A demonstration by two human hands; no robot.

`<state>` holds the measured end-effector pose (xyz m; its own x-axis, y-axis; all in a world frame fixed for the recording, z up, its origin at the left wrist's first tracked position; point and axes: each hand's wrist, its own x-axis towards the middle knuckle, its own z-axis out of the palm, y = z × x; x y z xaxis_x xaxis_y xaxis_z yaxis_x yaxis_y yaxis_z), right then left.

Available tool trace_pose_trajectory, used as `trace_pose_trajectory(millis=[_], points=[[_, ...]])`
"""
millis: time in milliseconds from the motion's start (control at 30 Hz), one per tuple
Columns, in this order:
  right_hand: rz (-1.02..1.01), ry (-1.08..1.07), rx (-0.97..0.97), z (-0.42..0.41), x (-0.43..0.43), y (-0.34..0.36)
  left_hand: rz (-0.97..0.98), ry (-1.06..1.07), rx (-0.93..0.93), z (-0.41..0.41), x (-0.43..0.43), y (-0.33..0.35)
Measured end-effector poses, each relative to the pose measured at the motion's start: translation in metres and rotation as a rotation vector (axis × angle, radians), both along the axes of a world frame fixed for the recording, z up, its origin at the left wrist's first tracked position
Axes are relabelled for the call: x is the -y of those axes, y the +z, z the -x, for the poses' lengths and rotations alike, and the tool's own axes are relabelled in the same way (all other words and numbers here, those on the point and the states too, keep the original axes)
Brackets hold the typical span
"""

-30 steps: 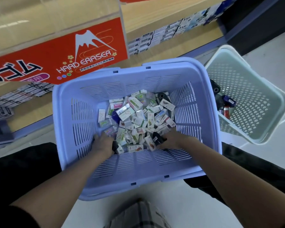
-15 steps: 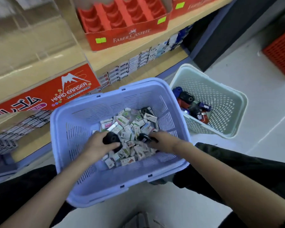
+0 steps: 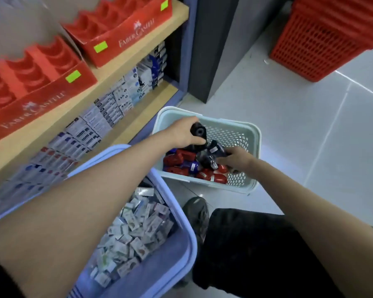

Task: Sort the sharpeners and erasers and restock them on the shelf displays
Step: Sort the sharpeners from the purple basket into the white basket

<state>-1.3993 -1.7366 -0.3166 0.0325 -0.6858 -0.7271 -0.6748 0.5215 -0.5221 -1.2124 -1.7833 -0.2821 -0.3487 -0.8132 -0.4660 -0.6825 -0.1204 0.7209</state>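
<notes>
My left hand (image 3: 181,134) clenches a black sharpener (image 3: 198,133) over the pale green basket (image 3: 254,147), its long axis near upright and its hole facing me. My right hand (image 3: 237,159) sits among the sharpeners (image 3: 181,157) inside the basket; I cannot tell whether its fingers grip anything.

The right hand (image 3: 236,160) has fingertips buried among the sharpeners (image 3: 179,159), so its grip is unclear; the left forearm (image 3: 84,203) covers much of the purple basket (image 3: 174,261); print on the erasers (image 3: 138,231) is unreadable
</notes>
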Motion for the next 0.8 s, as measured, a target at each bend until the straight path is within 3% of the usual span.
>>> trace_pose_trajectory(millis=[100,200,367,500,633,733,800], points=[[-0.01,-0.027,-0.016,-0.008,0.002,-0.047,-0.17,0.075,0.083,0.015,0.011,-0.052],[-0.002,-0.133,0.023,-0.015,-0.003,-0.078,-0.214,0.113,0.201,0.015,0.013,-0.091],[0.008,-0.306,0.111,-0.023,-0.005,-0.09,-0.211,0.132,0.233,0.003,0.016,-0.084],[0.181,-0.369,0.094,-0.022,0.001,-0.045,-0.081,0.169,0.007,-0.025,0.004,-0.012],[0.362,-0.358,0.426,-0.051,-0.009,0.048,-0.028,0.242,-0.303,-0.092,-0.064,0.065],[0.364,-0.245,0.706,-0.09,-0.043,0.103,-0.035,0.381,-0.293,-0.154,-0.122,0.071],[0.248,-0.108,0.718,-0.121,-0.07,0.103,-0.052,0.481,-0.257,-0.186,-0.155,0.059]])
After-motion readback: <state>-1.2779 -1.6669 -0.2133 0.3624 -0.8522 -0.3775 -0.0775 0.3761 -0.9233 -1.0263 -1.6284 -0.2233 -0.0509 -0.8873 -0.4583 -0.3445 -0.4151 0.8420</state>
